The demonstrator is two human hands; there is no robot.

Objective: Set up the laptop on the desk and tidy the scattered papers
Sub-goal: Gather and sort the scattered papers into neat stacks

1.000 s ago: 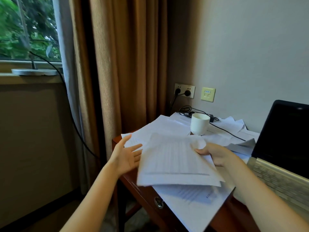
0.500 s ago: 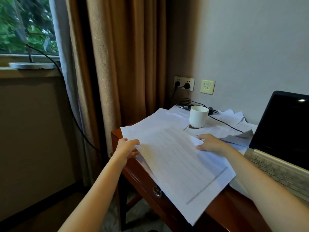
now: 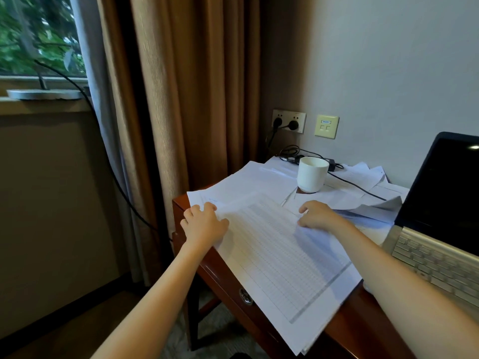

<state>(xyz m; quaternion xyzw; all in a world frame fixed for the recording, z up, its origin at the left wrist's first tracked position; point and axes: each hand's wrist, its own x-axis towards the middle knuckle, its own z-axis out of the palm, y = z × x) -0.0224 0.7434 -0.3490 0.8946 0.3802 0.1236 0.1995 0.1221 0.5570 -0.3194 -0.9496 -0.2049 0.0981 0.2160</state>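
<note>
Down on the desk (image 3: 215,268), gripped the papers (image 3: 272,255) with curled left hand (image 3: 203,226) fingers, right hand (image 3: 317,215) fingers curled on their far edge.

The laptop (image 3: 440,203) at right is cut by the frame's right edge, so part of its screen and keyboard is lost. Papers (image 3: 280,255) hide most of the table (image 3: 212,265), whose near end runs out at the bottom edge. Print on the top sheet is too small to read. The left hand (image 3: 203,225) hides its thumb and the right hand (image 3: 317,213) its palm; whether either grips the sheet cannot be told. The cable (image 3: 355,186) passes behind the cup (image 3: 312,173). The window (image 3: 39,35) at upper left is blurred and cropped. Both forearms leave at the bottom.
</note>
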